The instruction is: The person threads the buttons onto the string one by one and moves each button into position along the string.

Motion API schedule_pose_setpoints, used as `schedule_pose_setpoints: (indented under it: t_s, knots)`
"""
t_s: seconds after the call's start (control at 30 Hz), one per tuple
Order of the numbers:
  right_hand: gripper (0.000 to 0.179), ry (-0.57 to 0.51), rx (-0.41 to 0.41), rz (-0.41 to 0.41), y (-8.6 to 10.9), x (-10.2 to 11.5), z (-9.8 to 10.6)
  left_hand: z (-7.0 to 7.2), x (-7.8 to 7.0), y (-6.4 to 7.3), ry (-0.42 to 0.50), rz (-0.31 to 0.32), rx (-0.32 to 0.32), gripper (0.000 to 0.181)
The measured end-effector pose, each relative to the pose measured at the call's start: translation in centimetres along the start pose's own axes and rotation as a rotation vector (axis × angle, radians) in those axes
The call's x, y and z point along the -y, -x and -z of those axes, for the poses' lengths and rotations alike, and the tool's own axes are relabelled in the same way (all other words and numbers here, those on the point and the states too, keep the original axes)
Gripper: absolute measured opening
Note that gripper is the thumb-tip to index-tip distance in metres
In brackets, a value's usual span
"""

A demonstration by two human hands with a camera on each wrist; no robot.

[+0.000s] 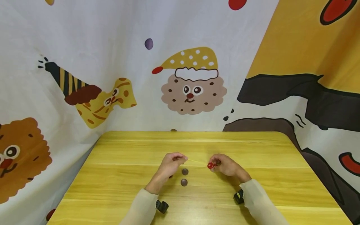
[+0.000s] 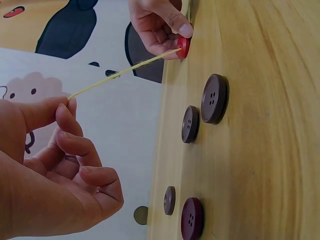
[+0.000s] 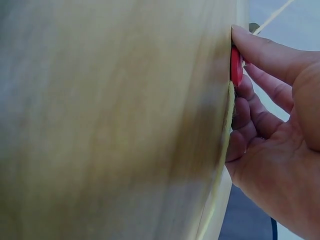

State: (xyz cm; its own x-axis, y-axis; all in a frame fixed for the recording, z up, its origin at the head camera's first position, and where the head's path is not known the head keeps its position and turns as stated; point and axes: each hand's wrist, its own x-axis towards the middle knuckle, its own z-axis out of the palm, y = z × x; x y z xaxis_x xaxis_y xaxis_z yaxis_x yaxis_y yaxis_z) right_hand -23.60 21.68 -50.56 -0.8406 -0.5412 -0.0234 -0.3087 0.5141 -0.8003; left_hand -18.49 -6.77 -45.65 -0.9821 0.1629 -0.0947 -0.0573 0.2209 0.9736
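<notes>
A yellow thread (image 2: 125,70) stretches taut between the two hands. My left hand (image 1: 170,163) pinches its end between thumb and forefinger, the other fingers loosely curled. In my right hand (image 1: 225,164) a red button (image 2: 183,46) is held by its edge between thumb and fingers, close over the wooden table (image 1: 135,193). The thread comes out of the button's face toward the left hand. On the button's other side, a length of yellow thread (image 3: 222,145) trails down past the right hand in the right wrist view.
Dark brown buttons (image 1: 184,182) lie on the table between the arms, near the left hand. The left wrist view also shows a dark maroon button (image 2: 192,219) and a smaller brown button (image 2: 169,200). A cartoon-printed cloth (image 1: 126,37) hangs behind the table.
</notes>
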Motion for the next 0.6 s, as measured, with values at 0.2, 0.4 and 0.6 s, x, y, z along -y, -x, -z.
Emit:
schedule_pose_setpoints:
  t_s: [0.2,0.4,0.6]
  knots:
    - [0.019,-0.018,0.015,-0.001,-0.08,-0.22,-0.05,-0.1,0.09,0.01,0.011,0.003,-0.004,0.029]
    - [0.02,-0.037,0.018,0.023,-0.04,-0.25,0.03,-0.23,0.7,-0.22,0.016,-0.006,-0.003,0.026]
    - [0.022,-0.006,0.027,-0.006,0.03,-0.16,0.3,-0.29,0.7,-0.48,0.022,-0.011,0.008,0.028]
